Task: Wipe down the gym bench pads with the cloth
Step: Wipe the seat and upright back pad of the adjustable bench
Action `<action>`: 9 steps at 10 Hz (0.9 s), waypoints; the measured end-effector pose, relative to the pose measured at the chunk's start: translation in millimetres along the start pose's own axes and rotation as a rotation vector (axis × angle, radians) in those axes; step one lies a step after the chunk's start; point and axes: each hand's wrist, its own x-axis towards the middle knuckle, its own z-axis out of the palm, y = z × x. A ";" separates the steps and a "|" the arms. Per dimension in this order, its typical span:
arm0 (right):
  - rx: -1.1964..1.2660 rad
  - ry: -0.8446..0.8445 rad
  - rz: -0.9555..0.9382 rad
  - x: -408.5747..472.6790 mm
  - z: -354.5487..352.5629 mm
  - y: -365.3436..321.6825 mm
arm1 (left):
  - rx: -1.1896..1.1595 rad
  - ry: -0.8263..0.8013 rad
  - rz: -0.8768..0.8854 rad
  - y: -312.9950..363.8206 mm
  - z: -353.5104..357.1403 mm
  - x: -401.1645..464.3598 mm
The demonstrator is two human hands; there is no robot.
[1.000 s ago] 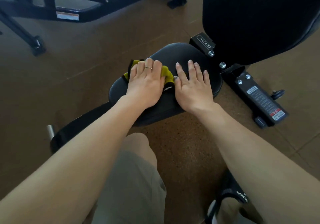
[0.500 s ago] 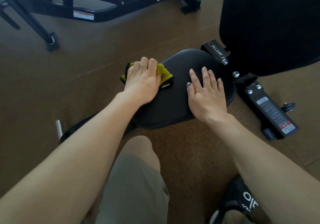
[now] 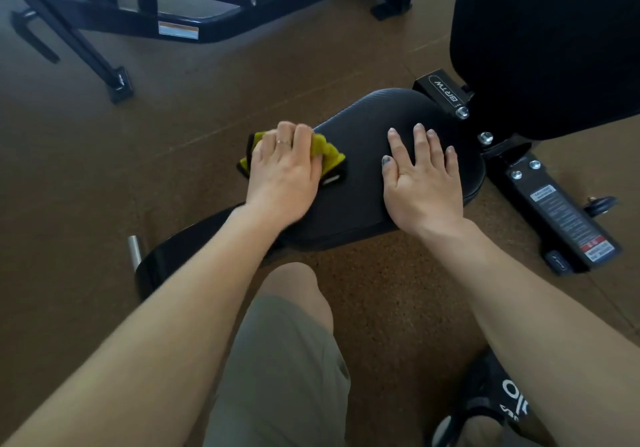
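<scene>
Both hands on seat pad [image 3: 363, 155]: left hand [image 3: 284, 169] presses yellow cloth [image 3: 325, 150] flat at left edge, right hand [image 3: 420, 176] flat, empty; next, probably sweep rightward.

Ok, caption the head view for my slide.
Left hand presses yellow cloth on the black seat pad; right hand lies flat.

Black seat pad [image 3: 360, 155] bears yellow cloth [image 3: 327, 150] and both hands

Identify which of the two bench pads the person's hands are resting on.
The low, rounded seat pad: the left hand presses the yellow cloth on it and the right hand lies flat. The back pad is untouched.
</scene>
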 end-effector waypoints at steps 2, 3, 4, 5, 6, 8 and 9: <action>0.017 0.005 -0.012 -0.9 -1.0 0.7 | 0.024 0.021 0.062 7.5 -6.0 -43.8; 0.009 0.009 -0.012 -1.2 0.3 2.3 | -0.034 0.059 0.102 3.8 -3.0 -93.6; 0.006 0.014 -0.012 -1.5 1.4 2.7 | -0.117 0.043 0.081 -0.9 -1.6 -82.1; -0.007 0.021 -0.010 0.1 2.1 2.3 | -0.105 0.032 0.054 -10.3 -1.4 -38.5; -0.004 0.016 -0.007 0.4 1.3 1.8 | -0.252 -0.058 -0.152 -18.4 -9.6 3.1; -0.001 0.024 -0.003 -0.5 0.8 1.4 | -0.575 0.075 -0.454 -8.4 -9.1 -26.3; -0.006 0.025 -0.004 -1.1 0.7 0.6 | -0.663 0.211 -0.556 -0.9 -2.1 -38.9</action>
